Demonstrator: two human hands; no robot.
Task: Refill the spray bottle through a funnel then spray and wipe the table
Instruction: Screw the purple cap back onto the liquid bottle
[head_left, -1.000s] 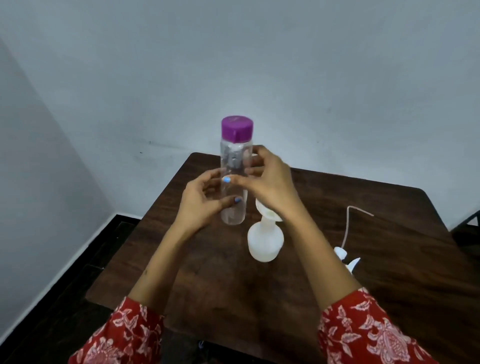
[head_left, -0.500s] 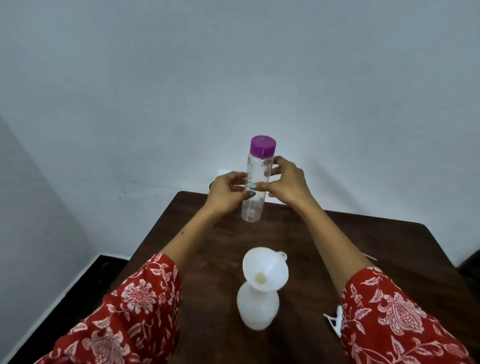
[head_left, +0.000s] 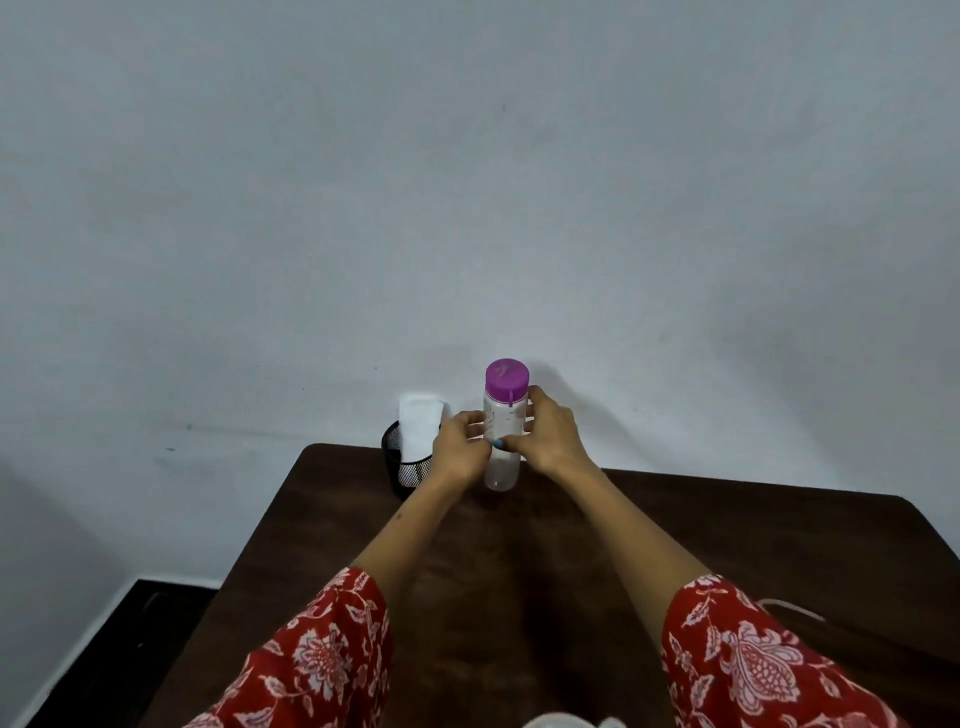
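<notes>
Bottle (head_left: 502, 431): clear plastic cylinder, round purple cap (head_left: 507, 377), upright at the far side of the table (head_left: 727, 545), close to the wall. Faint print on its side, too blurred to read. Grasped at mid-height from both sides: left hand (head_left: 461, 447) with fingers curled onto the left wall, right hand (head_left: 549, 436) wrapped round the right wall, thumb across the front. Whether the base touched the wood, impossible to tell. Just left of it, a black wire-mesh cup (head_left: 405, 462) holding a folded white cloth (head_left: 418, 426). Table dark brown, wood-grained, matte. Sleeves (head_left: 332, 660) red with a white floral print. Pale funnel rim (head_left: 558, 721) cut off at the near edge. Compared with half a second earlier: bottle farther out and lower in view, arms stretched longer, mesh cup newly in sight, funnel nearly out of frame.
</notes>
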